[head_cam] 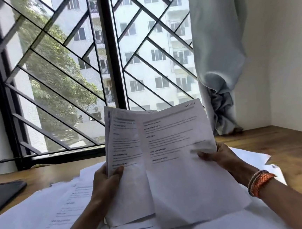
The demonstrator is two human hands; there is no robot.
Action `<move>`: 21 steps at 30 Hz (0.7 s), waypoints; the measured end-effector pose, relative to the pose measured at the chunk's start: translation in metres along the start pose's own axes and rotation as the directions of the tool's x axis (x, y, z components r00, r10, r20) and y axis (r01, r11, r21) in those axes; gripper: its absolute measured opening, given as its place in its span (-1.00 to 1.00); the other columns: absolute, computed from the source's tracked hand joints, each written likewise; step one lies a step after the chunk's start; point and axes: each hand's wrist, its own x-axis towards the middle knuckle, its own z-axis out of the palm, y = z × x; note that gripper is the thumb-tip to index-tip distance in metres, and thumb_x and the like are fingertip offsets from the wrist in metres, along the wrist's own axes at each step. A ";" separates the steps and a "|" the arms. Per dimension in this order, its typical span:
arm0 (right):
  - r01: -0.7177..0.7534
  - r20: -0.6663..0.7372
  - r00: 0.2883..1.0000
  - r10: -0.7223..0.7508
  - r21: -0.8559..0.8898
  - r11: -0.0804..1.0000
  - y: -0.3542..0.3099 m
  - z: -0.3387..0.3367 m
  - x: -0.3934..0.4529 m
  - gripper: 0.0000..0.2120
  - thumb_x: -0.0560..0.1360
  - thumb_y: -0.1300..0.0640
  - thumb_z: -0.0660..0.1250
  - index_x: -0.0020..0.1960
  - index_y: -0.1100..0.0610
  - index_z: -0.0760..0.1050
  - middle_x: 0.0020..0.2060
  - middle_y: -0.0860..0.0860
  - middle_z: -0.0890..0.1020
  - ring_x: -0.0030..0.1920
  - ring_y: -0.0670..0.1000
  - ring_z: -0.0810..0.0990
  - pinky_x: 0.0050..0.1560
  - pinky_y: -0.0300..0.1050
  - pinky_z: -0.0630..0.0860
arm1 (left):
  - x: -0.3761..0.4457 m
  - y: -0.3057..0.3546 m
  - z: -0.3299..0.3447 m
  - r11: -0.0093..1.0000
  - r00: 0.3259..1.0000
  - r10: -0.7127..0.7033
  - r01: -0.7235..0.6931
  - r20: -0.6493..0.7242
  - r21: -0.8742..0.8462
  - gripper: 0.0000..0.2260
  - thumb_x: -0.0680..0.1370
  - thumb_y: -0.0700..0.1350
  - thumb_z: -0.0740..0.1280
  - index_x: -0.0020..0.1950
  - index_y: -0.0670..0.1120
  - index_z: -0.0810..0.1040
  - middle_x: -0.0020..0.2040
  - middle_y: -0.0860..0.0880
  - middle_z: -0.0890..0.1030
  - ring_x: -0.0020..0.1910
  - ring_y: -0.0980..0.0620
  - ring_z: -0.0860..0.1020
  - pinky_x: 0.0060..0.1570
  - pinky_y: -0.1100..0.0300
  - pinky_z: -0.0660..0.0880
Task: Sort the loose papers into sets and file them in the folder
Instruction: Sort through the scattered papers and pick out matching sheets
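Wooden desk [295, 147] is carrying loose printed papers [45, 205]; left hand [107, 184] is gripping a small sheaf [123, 144], right hand [221, 154] pinching one white, text-covered sheet [178, 148].

Loose papers [50, 205] spread on table [295, 149]; 2 hands hold sheets [159, 159] upright above them. Folder [4, 194] at left edge. Window [87, 65] behind, curtain [218, 62] to its right.

The single head-worn camera looks forward and slightly down across a wooden desk [294, 153], facing a barred window [87, 65] at 12 o'clock. It sits close: the held papers [168, 158] fill the centre, forearms enter from 6 o'clock, and a curtain [218, 53] hangs at 1 o'clock.
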 end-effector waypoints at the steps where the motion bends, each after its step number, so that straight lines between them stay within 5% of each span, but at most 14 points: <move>1: 0.007 0.012 1.000 -0.007 0.008 1.000 0.000 0.000 0.000 -0.18 -0.17 0.00 0.71 0.05 0.21 0.62 -0.14 0.16 0.71 -0.25 0.08 0.69 -0.32 -0.12 0.60 | 0.000 -0.001 0.000 1.000 1.000 0.006 -0.006 0.005 -0.007 -0.84 0.52 -0.31 0.34 -0.07 -0.05 0.56 -0.17 0.00 0.63 -0.22 0.02 0.58 -0.40 0.33 0.52; 5: 0.004 0.020 1.000 -0.004 0.004 1.000 -0.002 0.002 -0.004 -0.77 0.40 0.46 0.37 0.00 0.25 0.59 -0.22 0.13 0.67 -0.35 0.01 0.65 -0.35 -0.17 0.58 | 0.000 -0.001 0.000 1.000 1.000 0.003 -0.002 0.026 -0.027 -0.84 0.52 -0.31 0.34 -0.04 -0.06 0.56 -0.14 -0.01 0.63 -0.19 -0.01 0.59 -0.30 0.23 0.49; 12: 0.016 0.069 0.998 -0.011 -0.069 0.998 0.002 0.000 -0.004 -0.78 0.41 0.35 0.41 0.05 0.25 0.59 -0.11 0.15 0.71 -0.22 0.05 0.69 -0.29 -0.15 0.60 | 0.004 -0.005 -0.008 0.999 0.999 -0.025 0.026 0.025 -0.024 -0.84 0.51 -0.29 0.36 -0.09 -0.02 0.59 -0.13 -0.10 0.66 -0.18 -0.11 0.60 -0.09 0.02 0.56; 16: 0.002 0.042 0.999 0.004 -0.137 0.991 0.006 0.003 -0.002 -0.34 -0.03 -0.04 0.70 -0.01 0.18 0.63 -0.13 0.14 0.71 -0.22 0.06 0.70 -0.30 -0.15 0.59 | 0.005 -0.007 -0.019 0.998 0.998 -0.058 0.059 0.039 -0.020 -0.83 0.32 -0.10 0.41 -0.10 -0.02 0.60 -0.12 -0.09 0.67 -0.15 -0.12 0.61 -0.09 0.03 0.55; 21: -0.016 0.010 1.000 0.018 -0.158 0.987 0.002 0.002 -0.005 -0.77 0.45 0.33 0.40 0.10 0.22 0.57 -0.15 0.09 0.72 -0.22 0.04 0.70 -0.30 -0.17 0.59 | 0.010 -0.012 -0.024 0.999 0.999 -0.043 0.043 0.011 0.000 -0.84 0.51 -0.29 0.36 -0.07 -0.02 0.59 -0.13 -0.07 0.65 -0.16 -0.10 0.59 -0.13 0.11 0.52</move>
